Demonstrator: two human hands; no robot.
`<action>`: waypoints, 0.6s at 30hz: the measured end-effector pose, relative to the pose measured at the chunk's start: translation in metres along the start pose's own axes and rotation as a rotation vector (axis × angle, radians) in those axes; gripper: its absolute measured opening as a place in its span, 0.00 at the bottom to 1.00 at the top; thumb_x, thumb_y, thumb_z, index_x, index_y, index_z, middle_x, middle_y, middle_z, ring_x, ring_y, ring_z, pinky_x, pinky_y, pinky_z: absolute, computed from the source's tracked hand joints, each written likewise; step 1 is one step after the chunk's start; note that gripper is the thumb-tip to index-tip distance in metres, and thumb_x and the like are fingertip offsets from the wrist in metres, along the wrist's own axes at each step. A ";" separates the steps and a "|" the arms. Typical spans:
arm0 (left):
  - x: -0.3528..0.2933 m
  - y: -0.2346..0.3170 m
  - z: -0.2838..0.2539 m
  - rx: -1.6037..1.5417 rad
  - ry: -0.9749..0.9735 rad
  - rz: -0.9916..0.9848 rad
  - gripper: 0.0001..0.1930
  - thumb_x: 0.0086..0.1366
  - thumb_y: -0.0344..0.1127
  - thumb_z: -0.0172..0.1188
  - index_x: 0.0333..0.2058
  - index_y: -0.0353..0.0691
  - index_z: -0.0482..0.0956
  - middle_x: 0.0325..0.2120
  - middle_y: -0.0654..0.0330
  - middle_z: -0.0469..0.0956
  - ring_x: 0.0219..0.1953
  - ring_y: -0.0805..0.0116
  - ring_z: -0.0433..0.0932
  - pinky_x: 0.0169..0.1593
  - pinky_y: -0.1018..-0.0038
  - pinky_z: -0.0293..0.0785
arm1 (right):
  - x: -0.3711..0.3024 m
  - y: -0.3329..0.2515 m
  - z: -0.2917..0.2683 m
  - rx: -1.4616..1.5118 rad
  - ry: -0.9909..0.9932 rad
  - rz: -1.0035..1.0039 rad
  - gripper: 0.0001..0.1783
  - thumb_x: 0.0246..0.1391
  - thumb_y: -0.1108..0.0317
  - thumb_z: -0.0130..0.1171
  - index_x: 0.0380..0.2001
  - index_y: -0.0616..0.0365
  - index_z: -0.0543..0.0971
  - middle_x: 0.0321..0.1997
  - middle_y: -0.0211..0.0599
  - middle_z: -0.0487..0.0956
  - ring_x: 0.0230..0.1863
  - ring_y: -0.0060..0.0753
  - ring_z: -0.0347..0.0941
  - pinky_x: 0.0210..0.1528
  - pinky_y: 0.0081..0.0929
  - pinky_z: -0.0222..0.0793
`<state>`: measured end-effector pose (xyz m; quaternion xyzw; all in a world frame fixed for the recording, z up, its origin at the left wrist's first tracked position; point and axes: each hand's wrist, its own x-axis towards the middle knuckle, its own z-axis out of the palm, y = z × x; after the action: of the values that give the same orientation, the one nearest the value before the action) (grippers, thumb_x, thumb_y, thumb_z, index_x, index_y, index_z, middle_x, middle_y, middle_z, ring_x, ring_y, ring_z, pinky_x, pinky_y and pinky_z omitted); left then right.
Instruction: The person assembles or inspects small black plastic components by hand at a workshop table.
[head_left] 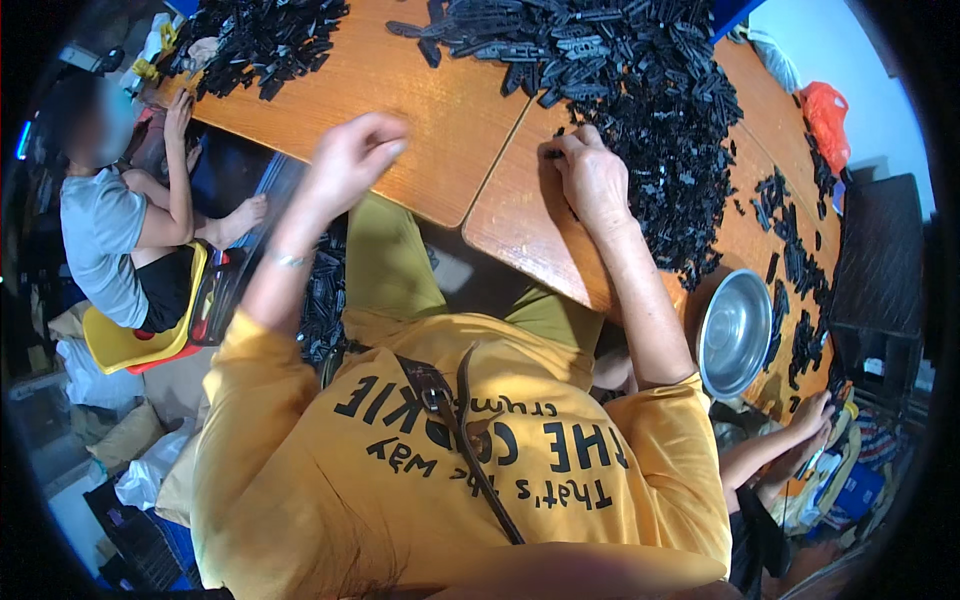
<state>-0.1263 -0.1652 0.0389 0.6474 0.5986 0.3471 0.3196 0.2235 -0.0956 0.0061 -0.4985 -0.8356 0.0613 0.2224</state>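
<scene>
Motion blurs my left fingers [378, 127], which curl in close to the thumb over the orange-brown wooden worktop [450, 110]; I cannot tell whether they pinch anything. My right fingers [572, 147] bend downward, thumb near forefinger, and a small dark piece [553, 153] shows at their tips, its outline too unclear for me to say whether I grip it or it lies there. Just right of them spreads a heap of small, jagged black plastic parts [680, 190], too many and too tangled to count, partly hidden by my own hand. It runs into a second heap beyond my fingers, of long, narrow, ribbed black plastic pieces [580, 45], cut off by the upper edge. A third black heap [265, 45], cut off likewise, lies farther out, to the left of my left fingers. Nearer me and right of my right fingers stands one round, smooth, shiny metal bowl [737, 335]; past it lie loose black strips [805, 340]. One crumpled red plastic bag [825, 125] sits well off to the right. Two co-workers are partly visible: a seated person in a grey shirt [110, 220] far left, and a pair of hands [808, 430] beyond the bowl, their hold hard to make out.
</scene>
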 end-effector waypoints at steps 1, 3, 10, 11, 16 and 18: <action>0.022 0.005 0.025 -0.073 0.037 0.070 0.11 0.71 0.32 0.65 0.50 0.36 0.83 0.39 0.59 0.86 0.40 0.71 0.84 0.47 0.75 0.81 | 0.000 0.005 0.005 -0.045 -0.047 -0.008 0.09 0.56 0.71 0.67 0.41 0.51 0.86 0.41 0.41 0.81 0.38 0.54 0.82 0.40 0.44 0.79; 0.070 0.003 0.065 0.047 0.101 0.093 0.14 0.70 0.35 0.67 0.51 0.36 0.83 0.38 0.57 0.86 0.39 0.69 0.85 0.44 0.73 0.82 | 0.007 0.008 0.006 -0.089 -0.090 -0.037 0.09 0.55 0.71 0.67 0.41 0.51 0.85 0.41 0.42 0.81 0.38 0.54 0.82 0.40 0.46 0.79; 0.164 0.016 0.136 0.413 0.279 0.026 0.21 0.60 0.45 0.75 0.46 0.38 0.85 0.36 0.51 0.87 0.39 0.52 0.86 0.45 0.60 0.82 | 0.005 -0.002 -0.017 0.098 -0.221 0.047 0.09 0.51 0.73 0.66 0.36 0.60 0.79 0.39 0.57 0.83 0.41 0.64 0.82 0.44 0.50 0.79; 0.168 0.010 0.139 0.447 0.325 0.047 0.20 0.58 0.45 0.76 0.44 0.38 0.86 0.35 0.51 0.87 0.40 0.50 0.86 0.45 0.59 0.81 | 0.005 -0.004 -0.020 0.100 -0.224 0.038 0.09 0.51 0.73 0.66 0.36 0.60 0.79 0.39 0.57 0.83 0.41 0.64 0.82 0.44 0.50 0.79; 0.165 0.011 0.127 0.259 0.202 -0.125 0.17 0.56 0.44 0.78 0.37 0.38 0.86 0.31 0.52 0.87 0.36 0.54 0.86 0.43 0.61 0.81 | 0.009 -0.017 -0.030 0.317 -0.294 0.164 0.15 0.50 0.69 0.76 0.31 0.62 0.77 0.29 0.51 0.82 0.34 0.56 0.82 0.38 0.45 0.76; 0.151 0.008 0.121 0.207 0.154 -0.127 0.14 0.59 0.40 0.77 0.34 0.37 0.84 0.31 0.56 0.87 0.33 0.63 0.85 0.39 0.69 0.80 | 0.013 -0.018 -0.025 0.375 -0.241 0.160 0.16 0.50 0.67 0.77 0.31 0.62 0.77 0.28 0.50 0.82 0.32 0.52 0.81 0.36 0.42 0.75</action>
<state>-0.0151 -0.0146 -0.0111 0.6091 0.6937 0.3111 0.2259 0.2147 -0.0964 0.0385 -0.5021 -0.7880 0.2919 0.2043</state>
